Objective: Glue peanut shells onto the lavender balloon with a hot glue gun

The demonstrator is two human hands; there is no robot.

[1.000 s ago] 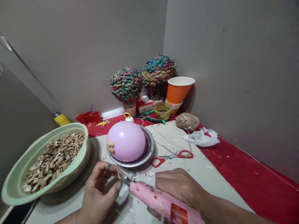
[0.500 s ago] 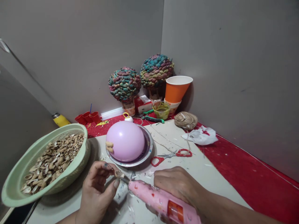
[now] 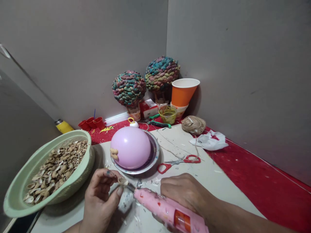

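Between the thumb and fingers of my left hand (image 3: 103, 197) is a peanut shell (image 3: 122, 181), its hollow side towards the right. My right hand (image 3: 187, 192) is wrapped round a pink glue gun (image 3: 157, 204), whose metal nozzle touches or nearly touches the shell. Behind both hands a lilac balloon (image 3: 131, 147) rests in a metal bowl (image 3: 155, 158). A few peanut shells (image 3: 114, 153) are stuck on the balloon's left side. Shell halves fill a green basket (image 3: 14, 191) at the left.
Red-handled scissors (image 3: 178, 163) lie right of the bowl. Further back are twine (image 3: 193, 125), a crumpled tissue (image 3: 211, 140), an orange cup (image 3: 184, 94), a yellow-green cup (image 3: 167, 116), pliers (image 3: 159, 124), red cups (image 3: 91, 123) and two shell-covered balls (image 3: 129, 89).
The view has shifted very slightly. Both hands keep nearly the same pose, with the shell still at the nozzle.
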